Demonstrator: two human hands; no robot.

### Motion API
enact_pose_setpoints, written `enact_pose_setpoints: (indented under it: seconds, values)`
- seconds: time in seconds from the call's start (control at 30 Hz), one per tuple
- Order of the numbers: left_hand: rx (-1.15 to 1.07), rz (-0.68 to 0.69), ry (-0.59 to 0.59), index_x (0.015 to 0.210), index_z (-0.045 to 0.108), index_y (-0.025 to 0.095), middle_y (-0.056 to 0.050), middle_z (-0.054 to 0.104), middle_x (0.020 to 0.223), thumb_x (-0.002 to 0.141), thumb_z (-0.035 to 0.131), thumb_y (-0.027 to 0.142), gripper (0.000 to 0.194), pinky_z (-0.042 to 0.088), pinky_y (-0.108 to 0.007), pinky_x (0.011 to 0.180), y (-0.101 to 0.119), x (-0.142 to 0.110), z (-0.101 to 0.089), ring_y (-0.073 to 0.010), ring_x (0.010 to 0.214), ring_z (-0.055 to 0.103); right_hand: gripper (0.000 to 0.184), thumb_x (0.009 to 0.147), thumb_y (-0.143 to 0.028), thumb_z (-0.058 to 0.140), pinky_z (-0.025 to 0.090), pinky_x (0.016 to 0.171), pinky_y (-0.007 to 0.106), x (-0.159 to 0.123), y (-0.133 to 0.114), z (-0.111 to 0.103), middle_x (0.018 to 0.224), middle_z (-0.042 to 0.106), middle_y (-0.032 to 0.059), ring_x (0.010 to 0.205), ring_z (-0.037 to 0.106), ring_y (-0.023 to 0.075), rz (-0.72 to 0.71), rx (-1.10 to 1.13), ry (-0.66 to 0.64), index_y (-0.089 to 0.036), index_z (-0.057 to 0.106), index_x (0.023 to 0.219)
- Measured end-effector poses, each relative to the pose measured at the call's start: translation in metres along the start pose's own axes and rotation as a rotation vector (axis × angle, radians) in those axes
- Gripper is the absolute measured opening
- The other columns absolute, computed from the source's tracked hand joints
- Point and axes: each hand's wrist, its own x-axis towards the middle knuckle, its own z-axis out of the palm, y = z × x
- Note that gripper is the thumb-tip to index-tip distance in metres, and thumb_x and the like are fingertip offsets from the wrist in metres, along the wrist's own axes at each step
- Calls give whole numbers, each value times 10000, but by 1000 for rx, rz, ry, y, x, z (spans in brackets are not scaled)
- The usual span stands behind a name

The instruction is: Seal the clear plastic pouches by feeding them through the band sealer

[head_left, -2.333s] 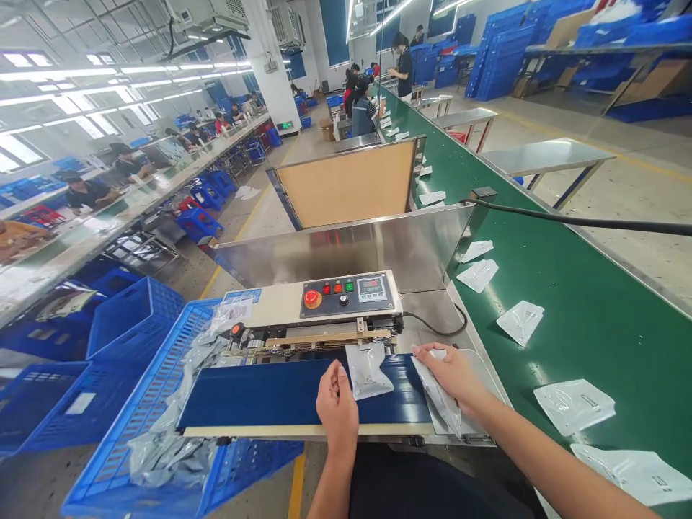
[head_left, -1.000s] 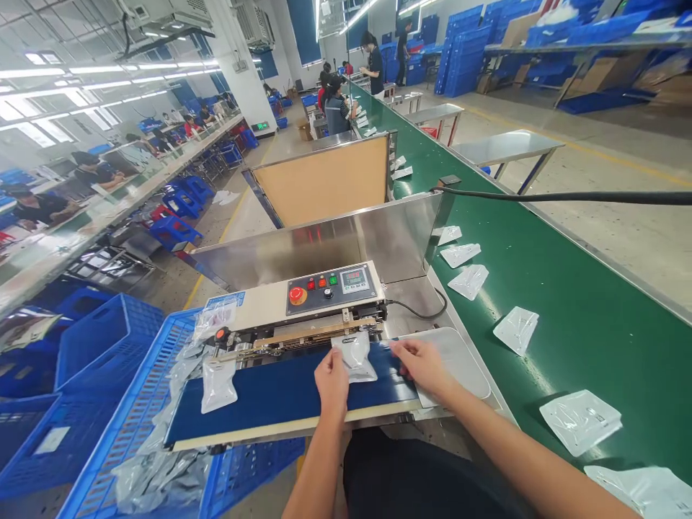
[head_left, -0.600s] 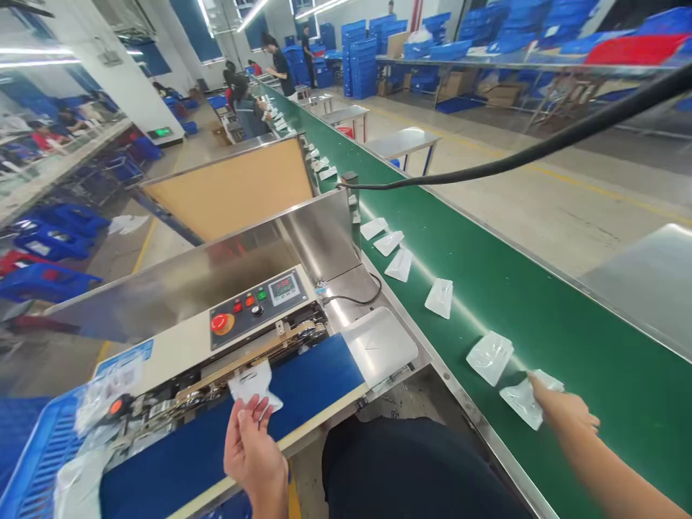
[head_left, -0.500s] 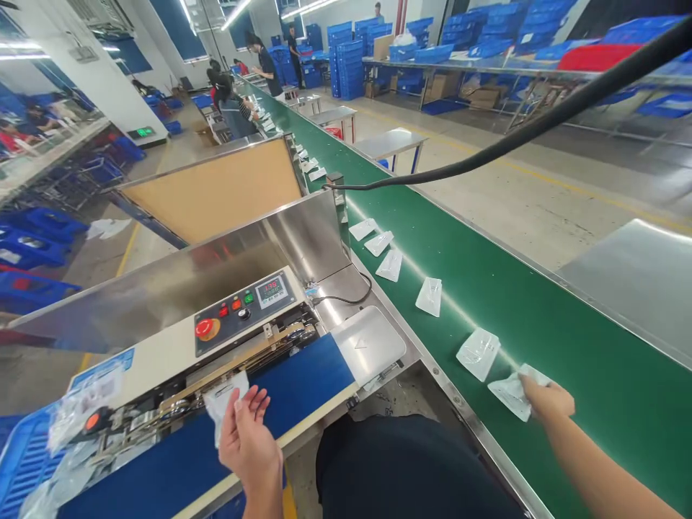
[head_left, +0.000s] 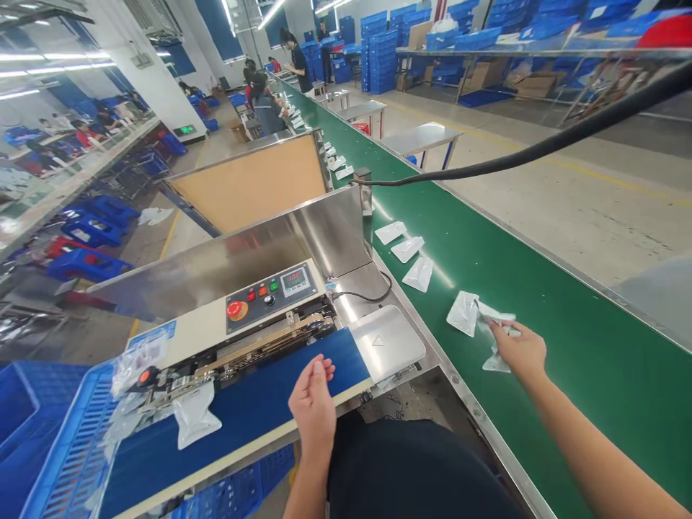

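My left hand (head_left: pixel 314 400) is over the blue belt (head_left: pixel 259 404) of the sealing machine (head_left: pixel 216 321), fingers loosely curled but not closed, with nothing visible in them. Farther left, a white pouch (head_left: pixel 195 418) lies on that belt, its upper edge in the machine's guide. Over the green conveyor (head_left: pixel 573 360), my right hand (head_left: pixel 520 351) pinches a blurred white pouch (head_left: pixel 500 316). Another pouch's white corner (head_left: pixel 496 362) shows under the fingers; I cannot tell if it is held too. Right beside them lies a flat pouch (head_left: pixel 463 313).
Several more pouches (head_left: pixel 418 274) lie up the green conveyor. A metal plate (head_left: pixel 386 342) joins the machine to the conveyor's side. A black cable (head_left: pixel 486 160) hangs across the view. Blue baskets (head_left: pixel 70 447) stand at the machine's left end. Co-workers (head_left: pixel 264 101) are far up the line.
My left hand has let go of its pouch, which has travelled left along the machine, and has moved right. My right hand has shifted up the conveyor, lifting a pouch. The view has turned left.
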Motion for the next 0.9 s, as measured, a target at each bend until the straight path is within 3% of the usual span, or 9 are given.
enact_pose_setpoints:
  seconds: [0.13, 0.23, 0.3, 0.4, 0.53, 0.6, 0.7, 0.8, 0.9]
  values:
    - [130, 176, -207, 1094, 859, 182, -161, 834, 1101, 950, 747, 555, 416, 645, -453, 962, 6, -14, 32, -322, 1040, 793, 599, 782, -688, 740, 522, 699, 365, -57, -109, -13, 696, 735, 85, 669, 651, 250, -198, 214, -109, -162, 850, 1046]
    - [195, 358, -333, 1227, 840, 208, -162, 797, 1297, 968, 742, 487, 394, 568, -471, 1113, 14, -13, 58, -347, 1238, 730, 504, 833, -699, 729, 545, 770, 352, -114, -172, -12, 851, 788, 82, 797, 687, 255, -453, 339, -350, -218, 848, 923]
    - [194, 406, -390, 1283, 819, 194, -163, 792, 1317, 1002, 697, 480, 419, 552, -456, 1119, 17, -10, 68, -339, 1238, 727, 464, 855, -685, 733, 550, 793, 346, -146, -196, -5, 850, 778, 69, 820, 689, 250, -581, 419, -540, -232, 826, 814]
    - [172, 322, -364, 1167, 850, 176, -144, 836, 1148, 1077, 558, 512, 454, 589, -379, 967, 16, -5, 68, -299, 1047, 769, 449, 856, -664, 760, 562, 780, 347, -173, -208, 8, 861, 774, 76, 813, 688, 251, -605, 498, -768, -223, 839, 856]
    - [71, 128, -200, 1054, 866, 160, -127, 843, 1016, 1025, 614, 600, 509, 584, -334, 854, 5, -5, 56, -293, 935, 760, 510, 821, -653, 791, 577, 819, 361, -177, -208, 23, 1032, 810, 92, 913, 718, 283, -480, 465, -845, -230, 860, 1097]
    - [30, 81, -191, 1035, 869, 151, -128, 839, 996, 987, 661, 609, 505, 580, -333, 834, -3, -5, 54, -292, 916, 749, 444, 817, -642, 786, 565, 818, 350, -173, -207, 30, 970, 809, 79, 897, 711, 275, -516, 411, -903, -232, 862, 971]
    - [7, -11, -203, 939, 874, 138, -101, 806, 854, 951, 688, 607, 505, 547, -307, 721, -18, 5, 58, -255, 791, 704, 430, 814, -652, 768, 481, 633, 307, -162, -208, 43, 691, 708, 31, 664, 602, 205, -508, 338, -909, -224, 806, 791]
    - [-70, -195, -110, 820, 863, 125, -62, 751, 738, 827, 803, 605, 483, 507, -292, 651, -34, 26, 66, -223, 704, 653, 452, 727, -647, 821, 311, 504, 271, -143, -212, 62, 496, 493, -40, 506, 400, 134, -300, 295, -890, -203, 735, 731]
    - [-177, -309, -25, 764, 847, 107, -59, 725, 696, 695, 895, 590, 491, 511, -313, 654, -47, 47, 72, -224, 691, 651, 442, 643, -589, 872, 296, 512, 262, -131, -224, 85, 509, 473, -52, 520, 389, 119, -139, 272, -952, -194, 684, 704]
